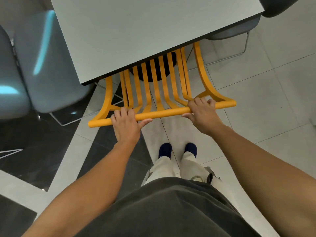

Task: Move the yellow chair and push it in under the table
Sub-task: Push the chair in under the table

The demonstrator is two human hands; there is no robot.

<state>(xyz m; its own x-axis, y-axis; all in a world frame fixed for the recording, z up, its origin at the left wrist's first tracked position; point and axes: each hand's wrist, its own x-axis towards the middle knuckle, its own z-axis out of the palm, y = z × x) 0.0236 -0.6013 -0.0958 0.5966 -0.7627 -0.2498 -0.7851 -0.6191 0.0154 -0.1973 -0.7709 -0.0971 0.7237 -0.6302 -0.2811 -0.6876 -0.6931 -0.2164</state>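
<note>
The yellow chair (164, 112) has a slatted back and a round top rail. Its seat and the far ends of its slats are hidden under the grey table (145, 31); only the backrest sticks out past the table's near edge. My left hand (125, 123) wraps the top rail near its left end, fingers over the rail and thumb beneath. My right hand (202, 111) grips the same rail towards its right end. Through the slats a black round table base (156, 69) shows.
A pale blue-grey chair (42, 65) stands close at the table's left side. A dark grey chair (236, 29) with a wire frame is tucked in at the right. My feet (177, 150) stand on the tiled floor just behind the yellow chair.
</note>
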